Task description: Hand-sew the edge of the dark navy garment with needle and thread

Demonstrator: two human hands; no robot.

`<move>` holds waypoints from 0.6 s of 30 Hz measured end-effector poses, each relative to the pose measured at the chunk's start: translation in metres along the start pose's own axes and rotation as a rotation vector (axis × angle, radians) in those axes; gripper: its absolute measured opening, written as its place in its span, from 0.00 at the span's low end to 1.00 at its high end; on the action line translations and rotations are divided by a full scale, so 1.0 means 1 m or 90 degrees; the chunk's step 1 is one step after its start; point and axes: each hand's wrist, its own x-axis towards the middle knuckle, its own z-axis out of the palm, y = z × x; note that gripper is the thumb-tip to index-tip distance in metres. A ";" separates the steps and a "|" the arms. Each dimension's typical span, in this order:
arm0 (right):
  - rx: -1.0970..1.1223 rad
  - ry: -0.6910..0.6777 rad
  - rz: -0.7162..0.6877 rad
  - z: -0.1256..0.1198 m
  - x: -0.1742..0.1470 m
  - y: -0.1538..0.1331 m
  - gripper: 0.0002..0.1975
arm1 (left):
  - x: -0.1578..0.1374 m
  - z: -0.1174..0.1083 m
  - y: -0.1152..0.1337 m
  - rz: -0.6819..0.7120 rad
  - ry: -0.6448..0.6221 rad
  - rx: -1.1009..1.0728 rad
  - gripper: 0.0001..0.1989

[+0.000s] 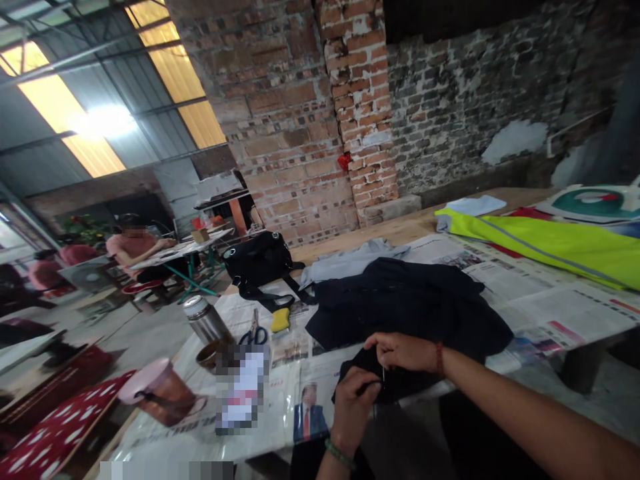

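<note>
A dark navy garment (400, 300) lies bunched at the table's near edge, and its front part hangs toward me. My left hand (353, 403) is closed, with thumb and finger pinching a black fold of this cloth. Just right of and above it, my right hand (407, 352) is also closed, fingertips drawn together over the same fold. A thin, pale, needle-like sliver (383, 375) shows below the right fingertips; its ends are hard to make out. Scissors (255, 333) with dark handles and a yellow block (281, 320) lie left of the garment.
Newspaper (540, 300) covers the table. Left stand a steel flask (205, 317), a brown cup (213, 357) and a lidded pinkish tub (163, 393). Behind are a black bag (260, 260) and grey cloth (350, 260). Right are a yellow vest (540, 243) and an iron (593, 200). People sit farther left.
</note>
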 end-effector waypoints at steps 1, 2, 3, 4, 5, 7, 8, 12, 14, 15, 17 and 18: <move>-0.001 -0.003 -0.002 0.002 0.001 0.001 0.19 | 0.000 0.000 0.000 -0.003 0.005 -0.003 0.05; -0.005 -0.006 -0.006 0.005 0.001 0.002 0.19 | 0.000 0.000 0.000 -0.007 0.012 -0.006 0.05; -0.011 -0.008 -0.013 0.007 0.002 0.002 0.19 | 0.000 0.000 0.000 -0.011 0.017 -0.008 0.05; -0.021 -0.009 -0.021 0.010 0.002 0.001 0.19 | 0.000 0.000 0.000 -0.015 0.021 -0.010 0.05; -0.033 -0.008 -0.030 0.011 0.002 -0.001 0.19 | 0.000 0.000 0.000 -0.018 0.024 -0.013 0.05; -0.066 0.010 -0.049 0.012 0.000 -0.005 0.20 | 0.000 -0.001 0.000 -0.028 0.032 -0.021 0.05; -0.086 0.030 -0.058 0.011 -0.002 -0.007 0.21 | 0.000 -0.001 0.000 -0.035 0.036 -0.026 0.05; -0.169 0.169 -0.076 0.004 -0.020 -0.014 0.18 | 0.001 -0.001 -0.002 -0.068 0.043 -0.036 0.06; -0.196 0.229 -0.076 0.006 -0.032 -0.012 0.15 | 0.001 -0.001 -0.003 -0.073 0.044 -0.038 0.07; -0.212 0.252 -0.082 0.008 -0.039 -0.010 0.14 | 0.001 -0.001 -0.003 -0.075 0.044 -0.040 0.07; -0.255 0.289 -0.113 0.018 -0.048 -0.005 0.10 | 0.001 0.000 -0.004 -0.078 0.043 -0.045 0.07; -0.277 0.305 -0.132 0.024 -0.051 -0.002 0.09 | 0.001 0.000 -0.004 -0.079 0.042 -0.047 0.07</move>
